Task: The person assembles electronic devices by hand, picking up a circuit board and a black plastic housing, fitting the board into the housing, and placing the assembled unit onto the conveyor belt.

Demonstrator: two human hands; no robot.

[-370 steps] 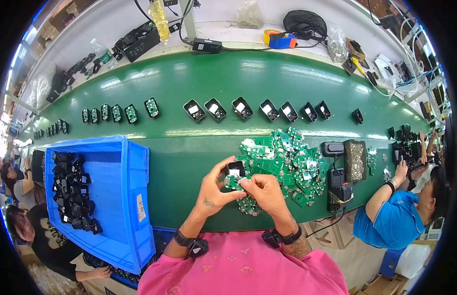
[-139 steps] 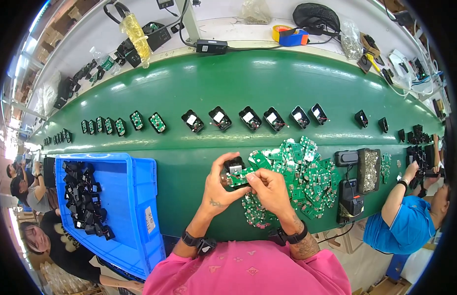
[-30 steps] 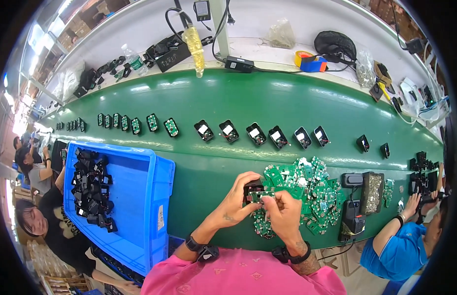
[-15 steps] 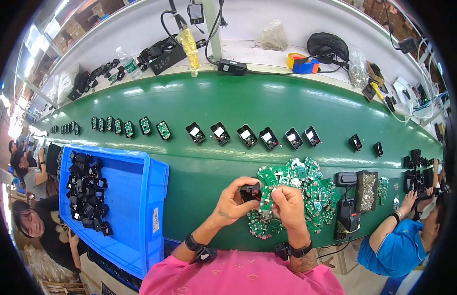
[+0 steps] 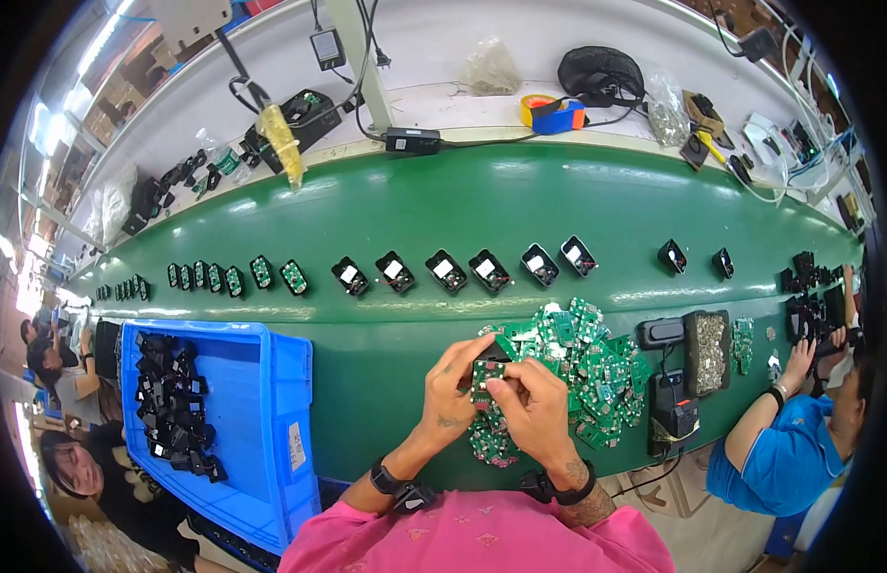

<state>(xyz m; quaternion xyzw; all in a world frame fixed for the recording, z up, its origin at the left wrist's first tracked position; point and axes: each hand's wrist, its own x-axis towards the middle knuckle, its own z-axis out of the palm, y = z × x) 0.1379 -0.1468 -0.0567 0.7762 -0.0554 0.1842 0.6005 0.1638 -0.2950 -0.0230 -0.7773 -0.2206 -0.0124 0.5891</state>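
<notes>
Just right of the blue bin (image 5: 271, 382), the left hand (image 5: 450, 392) and right hand (image 5: 537, 411) are pinching together on a small black housing (image 5: 488, 371) with a green board, touching the circuit-board pile (image 5: 577, 368). It looks light, stiff and fragile; edges are the safest grip.

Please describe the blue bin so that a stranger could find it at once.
Start from the long green belt. At its near edge, left of the left hand, sits the blue bin. It is the only large blue container there, and small black housings fill its left part.
</notes>
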